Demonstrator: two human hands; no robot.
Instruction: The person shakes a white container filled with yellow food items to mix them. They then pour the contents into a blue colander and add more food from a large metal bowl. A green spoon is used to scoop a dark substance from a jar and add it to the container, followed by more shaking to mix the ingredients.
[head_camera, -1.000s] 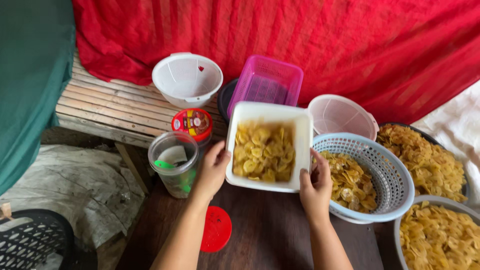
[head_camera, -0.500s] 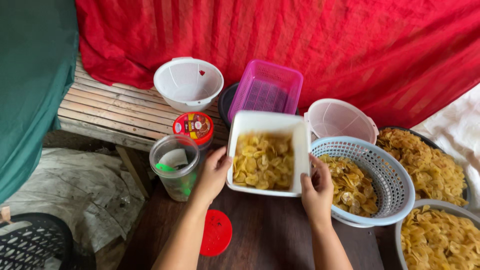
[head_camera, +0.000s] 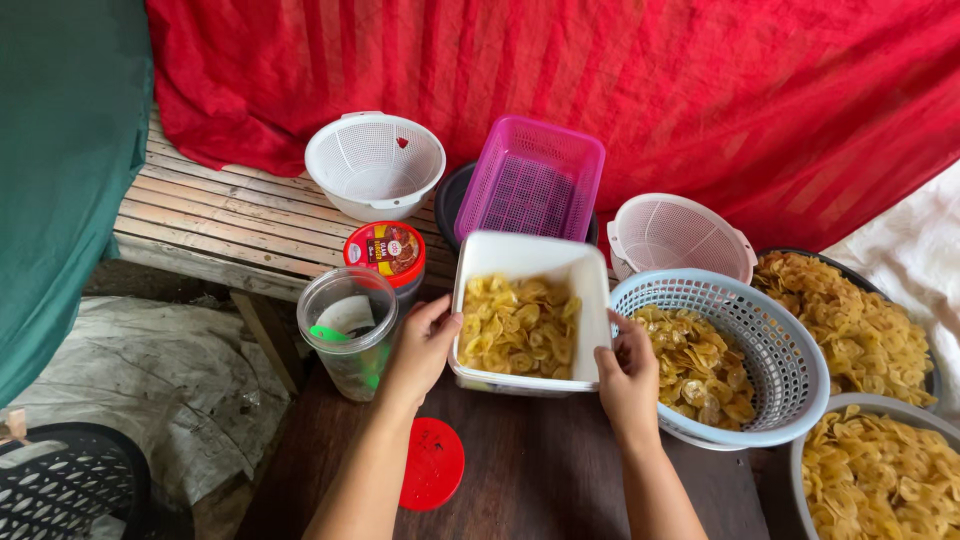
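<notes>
both hands (head_camera: 425, 350) around white container (head_camera: 530, 262)

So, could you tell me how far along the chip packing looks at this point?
Done: the white rectangular tub already holds a good layer of banana chips. In hand: the left hand and right hand grip its sides. Left: chips fill the blue basket; the clear jar stands open, red lid off.

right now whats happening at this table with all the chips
A person grips a white rectangular tub of yellow chips, left hand on one side, right hand on the other. It sits on the dark table between an open clear jar and a pale blue basket holding more chips.
</notes>
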